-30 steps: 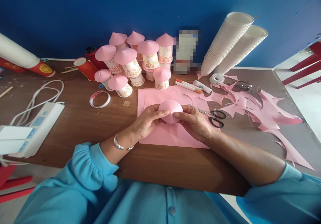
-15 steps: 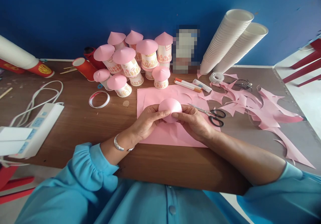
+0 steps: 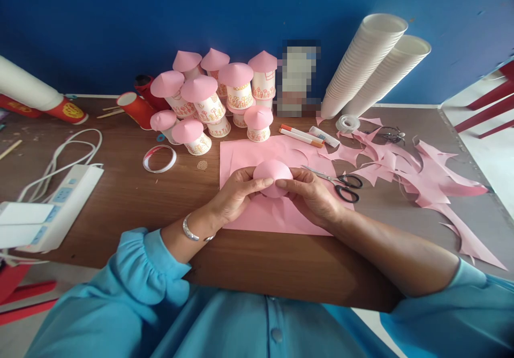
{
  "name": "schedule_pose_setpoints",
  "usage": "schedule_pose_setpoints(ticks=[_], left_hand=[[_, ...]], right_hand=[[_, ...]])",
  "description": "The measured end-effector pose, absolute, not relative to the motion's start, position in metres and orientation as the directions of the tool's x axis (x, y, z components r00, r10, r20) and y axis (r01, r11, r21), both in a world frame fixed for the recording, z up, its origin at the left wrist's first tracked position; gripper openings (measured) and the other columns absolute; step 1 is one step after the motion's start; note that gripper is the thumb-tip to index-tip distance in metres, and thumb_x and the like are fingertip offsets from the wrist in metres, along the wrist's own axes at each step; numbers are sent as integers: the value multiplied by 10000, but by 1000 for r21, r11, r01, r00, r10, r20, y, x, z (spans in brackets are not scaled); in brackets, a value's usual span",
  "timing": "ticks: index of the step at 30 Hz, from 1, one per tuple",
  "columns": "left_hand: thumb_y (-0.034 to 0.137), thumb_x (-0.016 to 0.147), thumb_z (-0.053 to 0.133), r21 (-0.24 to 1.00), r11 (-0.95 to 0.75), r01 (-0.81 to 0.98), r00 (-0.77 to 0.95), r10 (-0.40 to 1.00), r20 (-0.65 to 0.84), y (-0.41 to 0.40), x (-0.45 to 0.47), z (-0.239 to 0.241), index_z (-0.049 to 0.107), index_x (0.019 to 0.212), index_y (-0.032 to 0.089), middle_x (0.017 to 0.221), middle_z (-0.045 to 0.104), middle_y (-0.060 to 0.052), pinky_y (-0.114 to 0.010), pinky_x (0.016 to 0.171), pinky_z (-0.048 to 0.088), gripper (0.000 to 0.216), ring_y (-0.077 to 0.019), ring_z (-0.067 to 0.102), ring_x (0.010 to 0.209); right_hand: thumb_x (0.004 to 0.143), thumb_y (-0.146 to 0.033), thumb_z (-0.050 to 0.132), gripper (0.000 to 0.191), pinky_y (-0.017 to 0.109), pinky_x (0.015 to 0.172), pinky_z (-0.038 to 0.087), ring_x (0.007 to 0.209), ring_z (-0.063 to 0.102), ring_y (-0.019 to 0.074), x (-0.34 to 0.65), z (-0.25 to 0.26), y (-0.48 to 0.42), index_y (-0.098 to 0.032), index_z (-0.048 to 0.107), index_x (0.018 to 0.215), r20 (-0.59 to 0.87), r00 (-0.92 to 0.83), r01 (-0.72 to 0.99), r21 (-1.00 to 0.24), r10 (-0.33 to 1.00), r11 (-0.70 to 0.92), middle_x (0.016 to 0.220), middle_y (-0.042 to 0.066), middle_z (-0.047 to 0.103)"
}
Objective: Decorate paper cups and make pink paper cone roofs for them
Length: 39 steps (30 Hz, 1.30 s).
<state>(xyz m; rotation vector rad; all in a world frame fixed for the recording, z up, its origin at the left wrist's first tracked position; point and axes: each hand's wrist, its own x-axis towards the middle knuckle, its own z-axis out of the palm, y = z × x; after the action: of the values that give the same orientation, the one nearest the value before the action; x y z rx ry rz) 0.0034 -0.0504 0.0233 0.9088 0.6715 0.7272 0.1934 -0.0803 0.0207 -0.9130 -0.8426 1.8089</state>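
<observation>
Between my hands is a small pink paper cone, held above the pink paper sheets on the table. My left hand pinches its left edge, thumb on the front. On the opposite edge my right hand grips it the same way, and the fingers behind the paper are hidden. Just right of my right hand lie black-handled scissors, partly over the pink sheet. Behind the sheets stand several decorated paper cups topped with pink cones.
Pink paper scraps spread over the right side. Two tall stacks of white paper cups lean on the blue wall. Markers and clear tape lie nearby. At left are a tape ring, a power strip and red tubes.
Both hands keep their hold on the cone, which sits slightly lower and is turned a little. Nothing else on the table has visibly moved.
</observation>
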Motion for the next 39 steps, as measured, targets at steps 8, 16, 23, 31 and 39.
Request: schedule_pose_setpoints(ticks=[8, 16, 23, 31, 39], left_hand=[[409, 804, 855, 863, 434, -258, 569, 790, -227, -51, 5, 25, 823, 1076, 144, 1021, 805, -101, -355, 930, 534, 381, -250, 714, 1008], [394, 808, 851, 862, 441, -252, 583, 780, -228, -50, 4, 26, 819, 1090, 141, 1056, 804, -108, -357, 926, 535, 380, -258, 716, 1019], [367, 804, 852, 853, 447, -270, 584, 780, -224, -51, 4, 27, 827, 1035, 146, 945, 803, -84, -340, 905, 539, 320, -228, 722, 948], [366, 818, 838, 864, 429, -263, 597, 776, -204, -50, 4, 28, 822, 1067, 139, 954, 805, -92, -426, 1022, 522, 336, -264, 726, 1001], [365, 818, 838, 864, 429, -262, 591, 779, -208, -50, 4, 29, 824, 1054, 143, 948, 807, -92, -422, 1021, 520, 324, -266, 725, 1013]], right_hand=[[713, -318, 908, 244, 276, 674, 338, 670, 423, 112, 192, 22, -80, -160, 723, 701, -232, -313, -436, -827, 921, -356, 667, -31, 567], [759, -377, 890, 254, 293, 743, 391, 734, 498, 136, 194, 18, -80, -163, 760, 800, -249, -338, -425, -820, 907, -384, 729, -10, 624], [742, -391, 897, 263, 313, 759, 417, 694, 472, 137, 194, 21, -80, -173, 751, 748, -265, -338, -414, -820, 903, -396, 704, -9, 619], [696, -392, 928, 272, 317, 790, 456, 744, 563, 158, 192, 25, -79, -176, 801, 801, -285, -336, -448, -790, 898, -418, 724, 7, 693], [696, -381, 932, 268, 304, 767, 446, 733, 552, 147, 193, 24, -80, -172, 801, 797, -292, -328, -452, -787, 898, -421, 721, 3, 683]])
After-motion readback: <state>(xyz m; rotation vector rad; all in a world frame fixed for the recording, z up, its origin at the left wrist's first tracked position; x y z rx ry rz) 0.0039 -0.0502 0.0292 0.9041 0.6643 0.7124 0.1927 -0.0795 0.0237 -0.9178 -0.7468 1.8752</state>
